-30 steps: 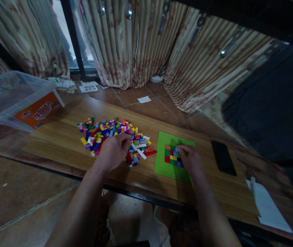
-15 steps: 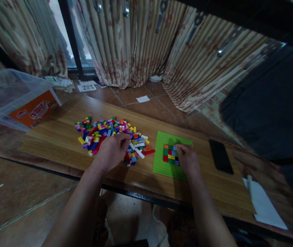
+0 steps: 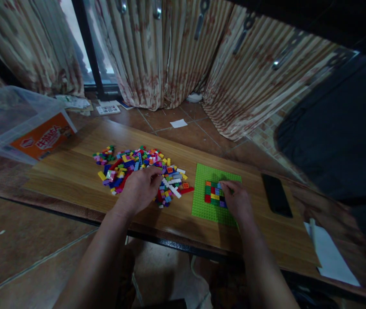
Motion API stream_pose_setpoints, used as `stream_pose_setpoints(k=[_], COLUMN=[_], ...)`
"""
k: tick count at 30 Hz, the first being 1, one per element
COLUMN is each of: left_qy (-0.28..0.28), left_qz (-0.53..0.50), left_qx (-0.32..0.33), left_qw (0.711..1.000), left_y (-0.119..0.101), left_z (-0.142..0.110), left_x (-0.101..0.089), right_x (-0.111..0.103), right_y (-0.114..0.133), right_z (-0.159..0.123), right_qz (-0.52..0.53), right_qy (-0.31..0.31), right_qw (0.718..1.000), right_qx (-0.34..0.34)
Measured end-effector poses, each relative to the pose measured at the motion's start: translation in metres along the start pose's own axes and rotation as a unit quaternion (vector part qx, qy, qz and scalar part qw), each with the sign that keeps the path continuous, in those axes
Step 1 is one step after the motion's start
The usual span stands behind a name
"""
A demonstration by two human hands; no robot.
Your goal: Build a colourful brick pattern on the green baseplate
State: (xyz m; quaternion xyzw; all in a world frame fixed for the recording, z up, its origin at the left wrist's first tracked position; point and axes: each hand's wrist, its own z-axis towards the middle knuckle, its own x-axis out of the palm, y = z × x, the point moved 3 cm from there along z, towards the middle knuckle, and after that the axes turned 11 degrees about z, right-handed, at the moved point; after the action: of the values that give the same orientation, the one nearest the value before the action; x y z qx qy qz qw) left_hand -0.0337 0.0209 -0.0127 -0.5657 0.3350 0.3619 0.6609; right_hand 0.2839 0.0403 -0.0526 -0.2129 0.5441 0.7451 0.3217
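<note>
Right of centre in the frame, our right hand (image 3: 237, 199) has its fingers close together at the upper-right corner of the multicoloured plastic brick patch (image 3: 214, 196) on the lime-green studded baseplate (image 3: 198, 208); whether they pinch anything, we cannot tell. We do best pressing straight down (tilting spoils the fit). Our left hand (image 3: 139, 188) curls its fingers over the loose multicoloured plastic brick pile (image 3: 128, 165), centre-left, grip unclear.

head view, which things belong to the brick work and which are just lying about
Seemingly in use:
loose bricks, by the left hand
green baseplate
joined bricks on it, at the right hand's fingertips

Seemingly lying about:
black phone
white sheet
floor paper

Unclear: clear box
</note>
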Motion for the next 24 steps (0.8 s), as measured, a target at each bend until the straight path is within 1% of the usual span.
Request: stream_pose_setpoints(k=[8,11,15,17,19,21,22,24], left_qy=[0.006,-0.003,-0.009,-0.006,0.000,0.006,0.007,0.008], left_qz=[0.011,0.004,-0.004,-0.006,-0.010,-0.014,-0.015,-0.016], left_qx=[0.000,0.004,0.005,-0.001,-0.006,-0.011,-0.013,-0.015], left_qw=[1.000,1.000,1.000,1.000,1.000,1.000,1.000,1.000], left_y=[-0.004,-0.004,-0.004,-0.004,-0.004,-0.004,-0.004,-0.004], left_z=[0.001,0.001,0.001,0.001,0.002,0.002,0.001,0.001], left_x=[0.001,0.001,0.000,-0.001,-0.002,-0.003,-0.003,-0.003], right_x=[0.001,0.002,0.000,-0.005,-0.013,-0.021,-0.024,-0.027], right_y=[-0.004,-0.006,-0.007,-0.008,-0.012,-0.016,-0.017,-0.017], right_z=[-0.004,-0.004,-0.004,-0.004,-0.004,-0.005,-0.005,-0.005], right_qz=[0.008,0.009,0.047,0.079,0.113,0.146,0.157,0.163], right_qy=[-0.009,-0.014,-0.016,-0.045,-0.105,-0.172,-0.196,-0.215], right_qw=[1.000,1.000,0.999,0.996,0.987,0.970,0.963,0.956], right_qx=[0.008,0.006,0.010,0.024,0.052,0.086,0.099,0.111])
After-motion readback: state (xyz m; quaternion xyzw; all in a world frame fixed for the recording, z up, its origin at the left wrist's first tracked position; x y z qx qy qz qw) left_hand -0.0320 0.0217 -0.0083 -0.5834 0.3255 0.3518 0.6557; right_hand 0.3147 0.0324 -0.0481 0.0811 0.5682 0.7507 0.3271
